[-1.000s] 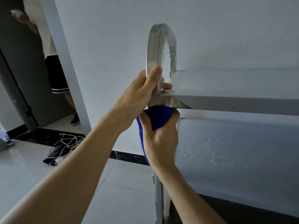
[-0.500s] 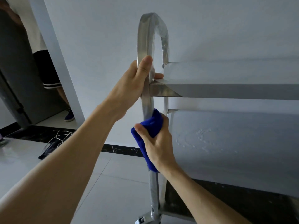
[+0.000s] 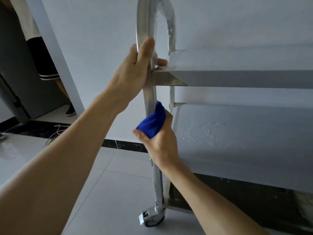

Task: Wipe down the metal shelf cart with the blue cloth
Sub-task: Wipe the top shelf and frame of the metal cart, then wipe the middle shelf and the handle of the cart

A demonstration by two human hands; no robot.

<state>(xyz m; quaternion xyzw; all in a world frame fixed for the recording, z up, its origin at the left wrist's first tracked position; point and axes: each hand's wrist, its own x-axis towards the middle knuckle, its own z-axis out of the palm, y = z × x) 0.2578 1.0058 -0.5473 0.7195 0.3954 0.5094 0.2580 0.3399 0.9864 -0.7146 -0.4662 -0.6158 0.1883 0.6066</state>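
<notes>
At the far left a bystander [image 3: 42,53] stands in a doorway, well apart from the work. Next comes the left hand [image 3: 133,72], clamped around the near upright [image 3: 149,95] of the metal shelf cart [image 3: 237,78] just above the top shelf's corner, thumb pointing up the tube. That hold looks sensible: the frame appears rigid but rides on a caster [image 3: 151,217], so it would likely roll under a push unless steadied. Just below, the right hand [image 3: 162,143] is closed on the blue cloth [image 3: 152,122], which is bunched and pressed against the same upright between the upper and middle shelves. The cloth looks soft and light, so wrapping it round the smooth, probably slippery tube should suit. To the right, the shelves stretch off, the middle one beaded with droplets.
</notes>
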